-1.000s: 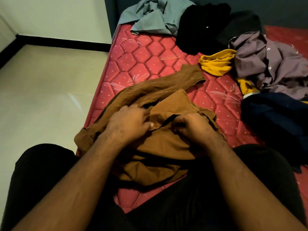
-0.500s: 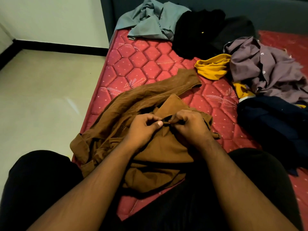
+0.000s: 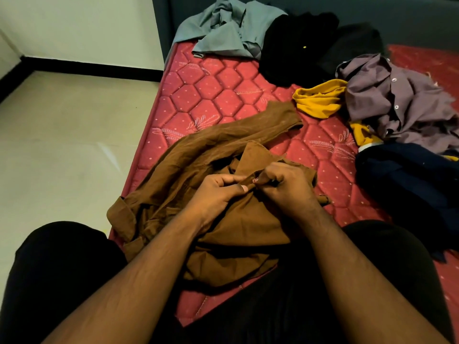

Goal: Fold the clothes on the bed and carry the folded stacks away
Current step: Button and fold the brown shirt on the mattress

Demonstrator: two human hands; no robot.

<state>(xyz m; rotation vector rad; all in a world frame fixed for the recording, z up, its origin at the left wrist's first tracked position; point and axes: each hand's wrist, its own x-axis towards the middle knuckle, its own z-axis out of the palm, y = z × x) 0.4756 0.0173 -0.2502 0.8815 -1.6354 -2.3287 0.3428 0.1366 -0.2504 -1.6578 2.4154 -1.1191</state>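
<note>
My left hand (image 3: 218, 192): curled shut, pinching a bit of the brown shirt (image 3: 231, 224) between my thumb and fingers.
My right hand (image 3: 285, 184): curled shut too, pinching the same shirt right next to my left hand. My two thumbs almost touch.
Brown shirt: crumpled on the bed (image 3: 211, 95) just in front of my knees. One long sleeve lies stretched out, away from me and to the right. A cuff hangs near the left edge of the bed.
My legs: in black, at the near end of the bed, one on each side of the shirt.
Grey shirt (image 3: 231, 31): bunched up at the far end of the bed.
Black clothes (image 3: 305, 43): a dark heap just beside the grey shirt.
Yellow cloth (image 3: 320, 100): near the tip of the brown sleeve, partly under the purple shirt (image 3: 402, 103).
Purple shirt: crumpled on the right side, with small buttons showing.
Dark blue clothes (image 3: 409, 184): a heap on the right, nearer to me than the purple shirt.
Floor (image 3: 62, 145): pale and shiny, on the left of the bed.
</note>
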